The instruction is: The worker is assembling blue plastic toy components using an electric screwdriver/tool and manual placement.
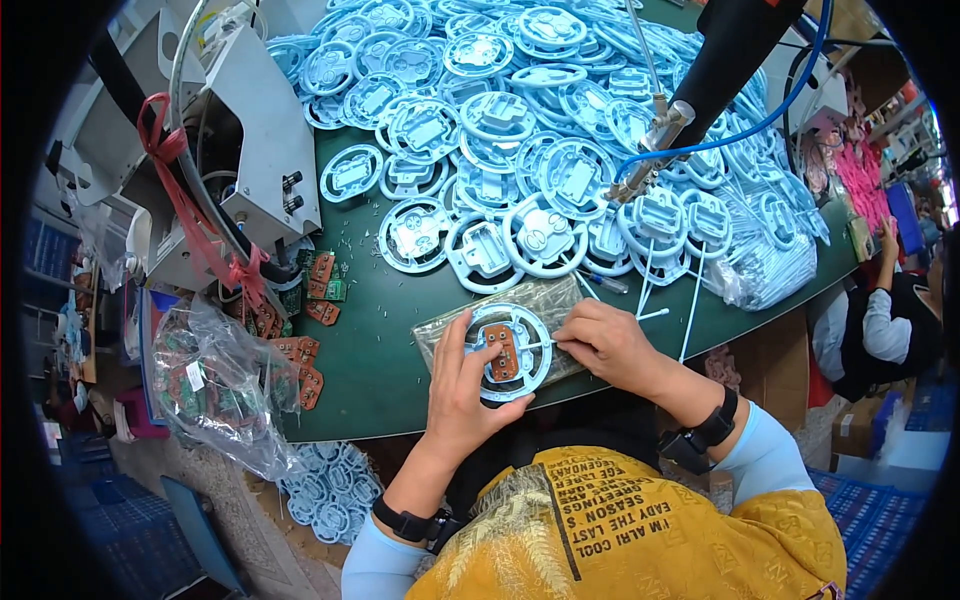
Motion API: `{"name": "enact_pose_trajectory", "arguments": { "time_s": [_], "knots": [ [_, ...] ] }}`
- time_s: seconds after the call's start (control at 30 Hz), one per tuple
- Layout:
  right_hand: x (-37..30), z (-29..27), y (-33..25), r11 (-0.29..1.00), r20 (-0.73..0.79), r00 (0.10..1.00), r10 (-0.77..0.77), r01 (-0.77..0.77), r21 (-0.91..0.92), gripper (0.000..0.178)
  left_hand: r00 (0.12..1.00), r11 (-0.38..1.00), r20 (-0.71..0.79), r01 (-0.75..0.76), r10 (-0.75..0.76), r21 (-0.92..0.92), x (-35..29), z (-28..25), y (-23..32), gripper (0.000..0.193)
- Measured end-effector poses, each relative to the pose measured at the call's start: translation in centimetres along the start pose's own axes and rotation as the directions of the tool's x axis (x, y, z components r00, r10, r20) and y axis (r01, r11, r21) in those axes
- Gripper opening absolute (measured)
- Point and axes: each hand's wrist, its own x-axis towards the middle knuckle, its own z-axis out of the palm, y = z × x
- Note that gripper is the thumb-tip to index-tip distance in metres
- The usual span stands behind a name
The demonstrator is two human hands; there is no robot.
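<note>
A light blue toy steering wheel (545,372) lies under my hands, with a brown circuit board (503,362) in its middle. My left hand (455,395) grips the wheel's left and lower rim, its fingertips reaching the board. At the wheel's right edge, my right hand (608,342) is closed in a pinch. A thin pale strip runs from the board toward those fingers; what they pinch is too small to tell. Beneath the wheel is a flat plastic-wrapped pad (560,298) at the table's front edge.
Light blue wheels (490,130) are heaped across the green table (350,270). Loose circuit boards (322,275) and a clear bag (225,385) lie left, by a grey machine (245,130). A metal-tipped tool (645,150) with a blue hose hangs above. Pale sticks (692,310) lie right.
</note>
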Motion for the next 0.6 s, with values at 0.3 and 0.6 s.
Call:
{"name": "enact_pose_trajectory", "arguments": {
  "time_s": [0.3, 0.6],
  "knots": [
    [0.1, 0.8, 0.1, 1.0, -0.03, 0.999, -0.014, 0.014, 0.021, 0.019, 1.0, 1.0, 0.001, 0.001, -0.001, 0.004, 0.1, 0.0, 0.0, 0.069],
    [5.2, -11.8, 0.2, 0.992, -0.756, 0.655, 0.026, 0.075, 0.099, 0.053, 0.999, 0.994, 0.044, -0.027, 0.022, 0.106, 0.8, -0.8, 0.8, 0.066]
  ]
}}
